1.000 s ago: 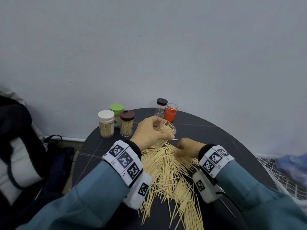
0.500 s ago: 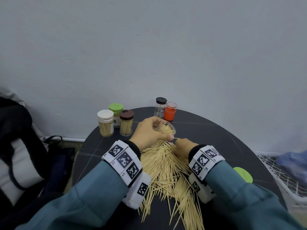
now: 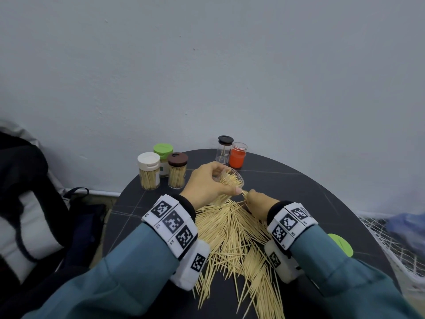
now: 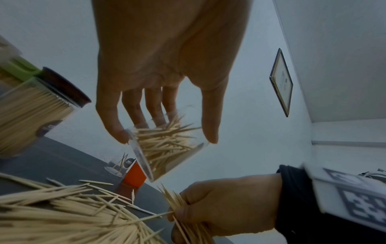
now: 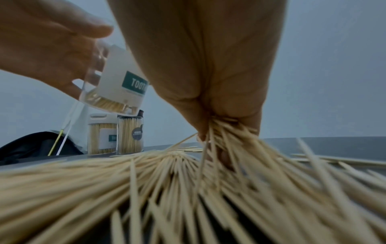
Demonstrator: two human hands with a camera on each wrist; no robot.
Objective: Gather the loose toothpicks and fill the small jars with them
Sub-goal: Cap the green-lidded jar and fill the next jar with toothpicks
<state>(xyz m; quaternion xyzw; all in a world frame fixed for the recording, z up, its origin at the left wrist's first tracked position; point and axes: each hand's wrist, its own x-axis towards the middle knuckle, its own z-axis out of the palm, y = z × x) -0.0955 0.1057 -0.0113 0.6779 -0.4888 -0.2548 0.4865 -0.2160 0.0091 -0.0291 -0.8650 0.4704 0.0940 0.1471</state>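
Note:
A big pile of loose toothpicks [image 3: 232, 236] [image 5: 146, 189] covers the round dark table [image 3: 299, 192]. My left hand [image 3: 207, 185] [image 4: 165, 92] grips a clear open jar [image 3: 232, 178] [image 4: 167, 145] [image 5: 117, 92], tilted and partly filled with toothpicks, just above the pile. Beside it, my right hand [image 3: 255, 202] [image 5: 211, 115] pinches a bunch of toothpicks [image 4: 179, 203] at the pile's far edge, close under the jar's mouth.
Three full lidded jars, white [image 3: 149, 170], green [image 3: 163, 160] and brown [image 3: 177, 170], stand at the back left. A black-lidded jar [image 3: 224, 148] and an orange jar [image 3: 238, 155] stand at the back. A green lid [image 3: 340, 244] lies right. A wire basket [image 3: 391, 245] sits beyond the table.
My right hand has slid left along the pile toward the jar and closed on a bunch of toothpicks. The left hand and jar have stayed nearly still.

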